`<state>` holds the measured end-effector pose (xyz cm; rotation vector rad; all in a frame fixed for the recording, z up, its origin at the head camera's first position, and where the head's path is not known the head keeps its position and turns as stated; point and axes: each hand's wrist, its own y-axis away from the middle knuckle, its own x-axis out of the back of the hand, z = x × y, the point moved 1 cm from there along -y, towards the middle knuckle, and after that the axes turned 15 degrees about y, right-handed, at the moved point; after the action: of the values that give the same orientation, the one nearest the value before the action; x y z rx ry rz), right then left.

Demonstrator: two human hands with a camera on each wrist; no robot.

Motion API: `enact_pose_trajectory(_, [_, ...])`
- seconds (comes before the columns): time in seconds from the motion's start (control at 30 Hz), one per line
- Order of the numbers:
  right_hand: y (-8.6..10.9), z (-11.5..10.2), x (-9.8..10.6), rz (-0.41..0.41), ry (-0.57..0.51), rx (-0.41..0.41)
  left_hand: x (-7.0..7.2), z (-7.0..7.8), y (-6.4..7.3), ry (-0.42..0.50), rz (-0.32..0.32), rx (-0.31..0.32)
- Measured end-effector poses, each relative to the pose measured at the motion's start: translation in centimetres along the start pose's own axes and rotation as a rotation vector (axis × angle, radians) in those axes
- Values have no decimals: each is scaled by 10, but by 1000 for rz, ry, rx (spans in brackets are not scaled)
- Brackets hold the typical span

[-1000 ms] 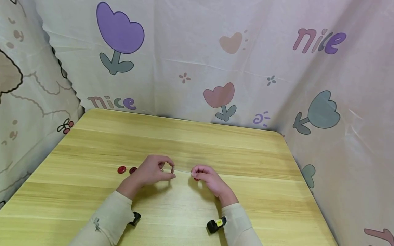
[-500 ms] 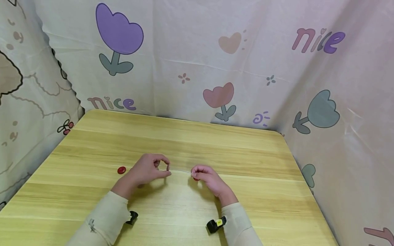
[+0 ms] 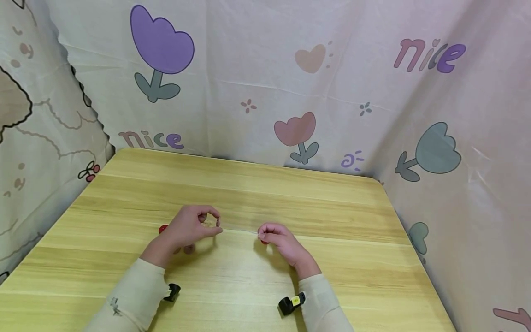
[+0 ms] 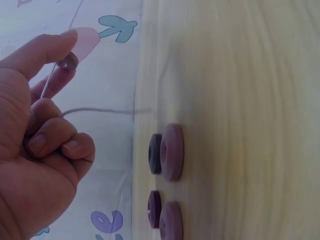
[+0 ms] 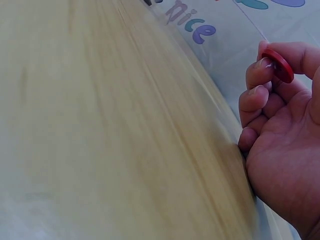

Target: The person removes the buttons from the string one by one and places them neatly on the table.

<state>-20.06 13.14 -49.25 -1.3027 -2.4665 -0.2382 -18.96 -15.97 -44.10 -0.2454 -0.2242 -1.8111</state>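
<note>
My left hand (image 3: 186,228) pinches a small dark brown button (image 4: 68,61) between thumb and index finger, while its other fingers curl in toward the palm. A thin pale cord (image 3: 240,230) passes by this button and spans the gap to my right hand (image 3: 280,240). More of the cord trails out from the left hand's curled fingers in the left wrist view. My right hand pinches a red button (image 5: 278,66) at the cord's other end. Both hands are above the wooden table. Whether the cord runs through the brown button's hole is hard to tell.
Under and beside the left hand, several loose buttons lie on the table (image 3: 315,203): a red one (image 3: 163,228), a brownish one (image 3: 189,249), and a dark one (image 4: 155,154). A patterned cloth (image 3: 249,69) hangs behind and at the sides.
My left hand has slid leftward, away from the right hand, and the brown button moved with it. The visible cord between the hands has grown longer. The right hand stays in place.
</note>
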Motion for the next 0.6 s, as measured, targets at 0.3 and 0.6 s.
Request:
enact_pose_trajectory(0.3, [0,-1,-1,-5,0,-3,12,-7,2,-100,34,-75])
enact_pose_trajectory(0.6, [1,-2,-1,-2,-3,4,26,-9,4,-119,67,-88])
